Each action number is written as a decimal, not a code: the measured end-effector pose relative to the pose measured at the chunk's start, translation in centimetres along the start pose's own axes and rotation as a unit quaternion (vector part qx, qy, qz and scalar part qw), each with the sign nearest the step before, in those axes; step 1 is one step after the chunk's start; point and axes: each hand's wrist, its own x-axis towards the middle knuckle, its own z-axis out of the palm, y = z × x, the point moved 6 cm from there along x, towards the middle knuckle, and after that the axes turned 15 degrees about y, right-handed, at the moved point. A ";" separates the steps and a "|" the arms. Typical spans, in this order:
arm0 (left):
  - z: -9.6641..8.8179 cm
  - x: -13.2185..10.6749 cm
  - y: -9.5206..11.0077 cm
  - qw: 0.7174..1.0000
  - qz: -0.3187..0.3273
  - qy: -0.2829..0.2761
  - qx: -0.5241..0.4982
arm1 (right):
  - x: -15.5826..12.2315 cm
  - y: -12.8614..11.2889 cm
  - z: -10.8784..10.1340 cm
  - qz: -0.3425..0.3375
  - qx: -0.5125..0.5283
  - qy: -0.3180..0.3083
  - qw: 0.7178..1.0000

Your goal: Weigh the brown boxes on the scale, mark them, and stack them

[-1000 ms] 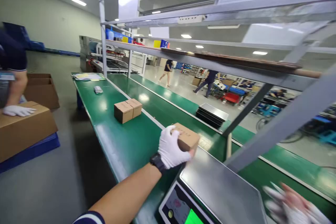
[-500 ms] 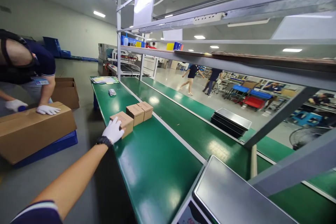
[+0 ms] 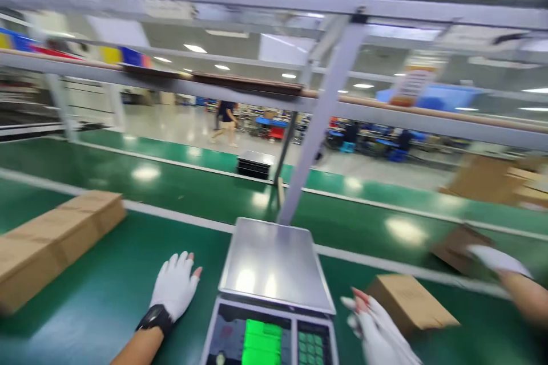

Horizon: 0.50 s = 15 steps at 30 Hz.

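So the left hand [image 3: 174, 286], in a white fingerless glove with a dark watch at the wrist, is lying flat on the green table [image 3: 107, 296]. Its fingers are spread and it's gripping nothing. It sits just left of the scale [image 3: 274, 262], close to the edge of the steel platform but not on it. The scale's platform is bare and its display [image 3: 262, 345] glows green.

The right hand [image 3: 377, 333] is low on the other side of the scale. It's pretty blurry, but the fingers look stretched out and loose, not wrapped around anything. The small box [image 3: 411, 302] lies on the table just beyond and to the right of those fingertips. It's really close, though I honestly can't tell if they're touching it. The box is lying flat, just off the scale's right edge.

Over on the far left there's a row of boxes [image 3: 55, 239] lined up on the table, well apart from the left hand. On the right edge, another person's hand [image 3: 499, 259], also in a white glove, rests on a second box [image 3: 458, 248] that's too smeared to make out well. A grey post [image 3: 317, 125] slants up behind the scale, and a stack of dark trays [image 3: 254, 164] sits farther back.
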 end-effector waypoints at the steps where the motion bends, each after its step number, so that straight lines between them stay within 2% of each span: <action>1: 1.0 -0.3 1.1 1.000 0.022 -0.012 -0.002 | -0.3 0.5 -0.5 0.002 -0.008 -0.012 1.000; 2: 1.9 -0.5 1.8 0.999 0.042 -0.022 0.002 | -0.1 0.7 -0.8 -0.012 -0.020 -0.032 0.999; 4: 3.8 -0.3 2.1 0.996 0.070 -0.044 0.014 | 1.3 0.3 -1.9 -0.104 -0.066 -0.045 0.991; 6: 5.3 -0.1 1.7 0.995 0.070 -0.062 0.017 | 3.6 0.0 -3.5 -0.224 -0.155 -0.046 0.961; 8: 6.0 -0.2 1.3 0.996 0.063 -0.066 0.020 | 6.6 0.9 -5.7 -0.276 -0.265 -0.024 0.923; 9: 6.0 -0.4 1.2 0.996 0.060 -0.065 0.023 | 8.3 2.0 -6.9 -0.268 -0.312 -0.007 0.912; 11: 5.7 -0.6 1.4 0.996 0.053 -0.059 0.032 | 11.6 4.9 -8.5 -0.211 -0.347 -0.007 0.914; 13: 5.4 -0.6 1.9 0.997 0.042 -0.059 0.035 | 14.2 7.5 -8.7 -0.179 -0.330 -0.039 0.926; 15: 5.1 -0.4 2.4 0.997 0.032 -0.061 0.033 | 16.2 8.8 -8.3 -0.160 -0.318 -0.049 0.933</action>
